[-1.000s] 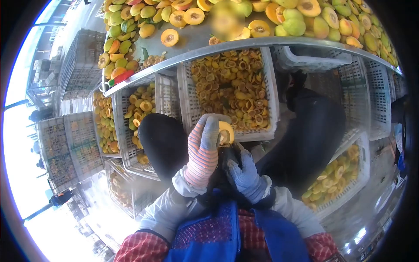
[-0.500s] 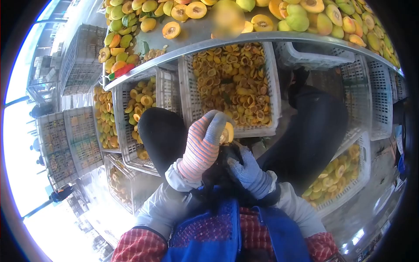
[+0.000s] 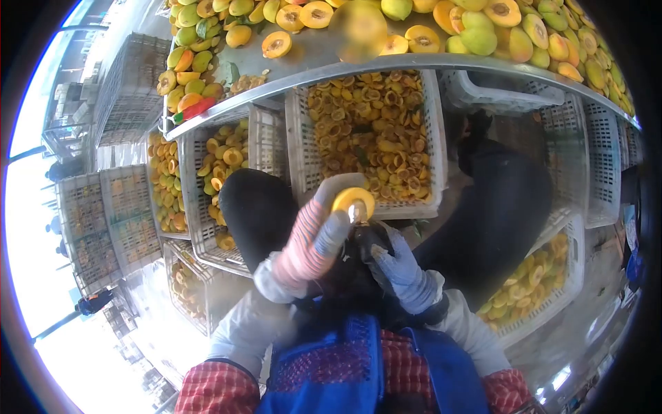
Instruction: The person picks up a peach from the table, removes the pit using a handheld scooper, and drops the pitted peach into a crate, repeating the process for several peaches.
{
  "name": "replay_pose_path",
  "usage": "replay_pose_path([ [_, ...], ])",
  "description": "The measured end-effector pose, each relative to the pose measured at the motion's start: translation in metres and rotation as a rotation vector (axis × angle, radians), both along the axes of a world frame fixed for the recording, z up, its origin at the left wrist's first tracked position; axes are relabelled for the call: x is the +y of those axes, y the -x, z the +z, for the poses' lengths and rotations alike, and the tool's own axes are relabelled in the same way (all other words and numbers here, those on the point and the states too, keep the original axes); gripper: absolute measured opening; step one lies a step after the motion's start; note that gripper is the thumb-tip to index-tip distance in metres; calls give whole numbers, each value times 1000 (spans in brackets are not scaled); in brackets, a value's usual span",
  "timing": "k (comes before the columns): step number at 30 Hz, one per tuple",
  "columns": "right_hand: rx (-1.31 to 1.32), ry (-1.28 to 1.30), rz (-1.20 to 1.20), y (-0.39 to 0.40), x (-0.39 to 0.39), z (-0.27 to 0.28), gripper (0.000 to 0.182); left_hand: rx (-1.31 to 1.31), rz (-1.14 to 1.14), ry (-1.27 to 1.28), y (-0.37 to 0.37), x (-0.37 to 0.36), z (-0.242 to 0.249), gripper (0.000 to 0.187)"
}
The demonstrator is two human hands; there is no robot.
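Note:
My left hand (image 3: 308, 241), in a pink-and-grey striped knit glove, is closed around a halved yellow peach (image 3: 363, 196) held over my lap. The cut face points towards my right hand, and a shiny metal tip (image 3: 357, 210) shows at its centre. My right hand (image 3: 407, 270), in a bluish-grey glove, is wrapped around a dark-handled tool (image 3: 370, 238) just below the fruit. Much of the tool is lost against the dark clothing, so its exact kind does not show.
Ahead is a metal-edged table (image 3: 303, 78) with whole and halved peaches. Below it, a white crate (image 3: 298, 148) holds scooped-out brown-yellow pieces. Crates of peach halves (image 3: 233, 157) stand left, another crate (image 3: 578, 252) right. A red-handled object (image 3: 196, 109) lies at the table's left corner.
My left hand has turned the peach half, so more of its cut face shows. The metal tip is now visible at its middle. My right hand has shifted slightly right and down.

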State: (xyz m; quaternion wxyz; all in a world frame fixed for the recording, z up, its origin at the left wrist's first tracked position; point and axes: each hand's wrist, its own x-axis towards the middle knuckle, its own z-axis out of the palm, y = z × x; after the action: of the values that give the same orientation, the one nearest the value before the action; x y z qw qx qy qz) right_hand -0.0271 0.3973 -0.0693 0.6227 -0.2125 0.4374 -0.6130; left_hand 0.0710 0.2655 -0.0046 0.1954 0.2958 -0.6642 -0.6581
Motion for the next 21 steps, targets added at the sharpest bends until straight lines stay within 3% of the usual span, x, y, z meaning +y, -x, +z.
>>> replay_pose_path([
  [1,229,32,52,5,-4,0,50,-68,-38,-199,0,-11,10,54],
  [2,297,47,64,5,-6,1,50,-136,-74,-396,0,-21,20,53],
  [7,613,187,209,11,-11,-2,58,-267,-1,-476,7,-26,9,33],
  [10,182,124,-70,-16,-3,-9,44,-162,111,-254,11,-10,-2,33],
  [12,-252,25,-95,-23,4,-5,45,-114,247,-134,17,3,-2,35],
  [15,-517,-84,-130,-25,8,-5,46,28,363,1,12,17,-23,41],
  [18,-351,-60,-113,-19,3,-7,47,1,198,-62,6,11,-18,45],
  [21,165,48,55,5,-13,3,48,-120,-13,-317,0,-19,6,42],
])
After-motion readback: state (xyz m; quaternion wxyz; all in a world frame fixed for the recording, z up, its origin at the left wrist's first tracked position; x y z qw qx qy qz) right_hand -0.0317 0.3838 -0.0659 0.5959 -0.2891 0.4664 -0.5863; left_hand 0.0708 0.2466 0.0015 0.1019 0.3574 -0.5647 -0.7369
